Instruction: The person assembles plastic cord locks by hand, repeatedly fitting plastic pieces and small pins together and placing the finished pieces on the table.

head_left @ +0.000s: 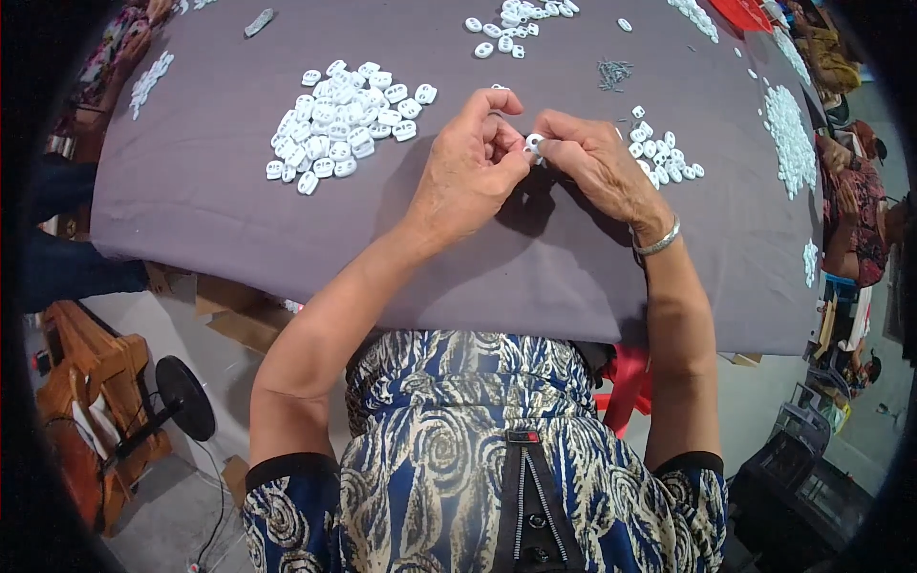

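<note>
My left hand and my right hand meet above the grey cloth, fingertips almost touching. Between them is a small white plastic cord lock with a round hole showing. The right thumb and forefinger pinch it; the left thumb and forefinger press against its left side, and the other left fingers are curled. Fingers hide part of the piece. Left of my hands lies a large heap of white two-holed cord locks. Just beyond my right hand are smaller white pieces and a little pile of thin grey metal springs.
The grey cloth covers the table. More white pieces lie at the far side, and long heaps run along the right edge. A red container stands far right. Other people sit at the right; a wooden stool is at lower left.
</note>
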The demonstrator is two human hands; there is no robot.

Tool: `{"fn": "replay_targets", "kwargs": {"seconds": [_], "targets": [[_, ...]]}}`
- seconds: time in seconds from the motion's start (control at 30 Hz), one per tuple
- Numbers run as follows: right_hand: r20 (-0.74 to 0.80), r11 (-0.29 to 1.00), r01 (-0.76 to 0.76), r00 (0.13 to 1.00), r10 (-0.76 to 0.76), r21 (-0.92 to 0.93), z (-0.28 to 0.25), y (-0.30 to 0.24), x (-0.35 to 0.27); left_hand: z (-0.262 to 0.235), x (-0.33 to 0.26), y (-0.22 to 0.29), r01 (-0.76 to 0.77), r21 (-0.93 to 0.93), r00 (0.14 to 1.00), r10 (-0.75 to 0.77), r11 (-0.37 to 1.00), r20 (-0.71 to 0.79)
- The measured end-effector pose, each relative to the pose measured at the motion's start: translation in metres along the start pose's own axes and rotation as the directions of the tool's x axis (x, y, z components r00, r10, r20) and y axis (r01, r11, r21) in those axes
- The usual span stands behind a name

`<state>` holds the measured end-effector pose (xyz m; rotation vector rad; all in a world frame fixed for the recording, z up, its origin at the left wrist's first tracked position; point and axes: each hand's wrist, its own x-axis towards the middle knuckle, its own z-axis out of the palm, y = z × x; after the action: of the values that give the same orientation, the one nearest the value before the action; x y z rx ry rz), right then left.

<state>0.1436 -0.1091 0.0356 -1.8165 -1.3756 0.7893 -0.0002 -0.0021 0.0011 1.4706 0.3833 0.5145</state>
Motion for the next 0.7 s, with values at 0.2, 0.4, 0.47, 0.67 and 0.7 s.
{"fn": "replay_targets", "kwargs": {"seconds": [0.2, 0.4, 0.47, 0.67, 0.7], "targets": [[-0.001, 0.997, 0.04, 0.999, -0.04, -0.069, 0.0003, -0.0005, -0.0002, 0.0009, -0.0026, 0.0035, 0.045, 0.021, 0.999, -0.045, 0.999, -0.012], [0.009, 0.99, 0.072, 0.997, -0.071, -0.119, -0.0013, -0.0041, -0.0006, -0.0014, -0.0015, 0.0075, 0.126, -0.019, 0.99, -0.124, 0.992, 0.071], [0.025, 0.992, 0.053, 0.998, -0.051, -0.112, -0.0008, -0.0039, -0.0001, -0.0037, -0.0018, 0.0061, 0.118, -0.005, 0.99, -0.117, 0.993, 0.073], [0.045, 0.952, 0.151, 0.989, -0.144, -0.268, 0.0018, 0.0029, 0.0013, 0.0002, -0.0023, 0.0004, 0.104, 0.004, 0.994, -0.104, 0.995, 0.029], [0.04, 0.943, 0.165, 0.986, -0.16, -0.288, 0.0023, 0.0032, 0.0014, 0.0008, -0.0022, -0.0001, 0.105, 0.0, 0.994, -0.105, 0.994, 0.011]]}}
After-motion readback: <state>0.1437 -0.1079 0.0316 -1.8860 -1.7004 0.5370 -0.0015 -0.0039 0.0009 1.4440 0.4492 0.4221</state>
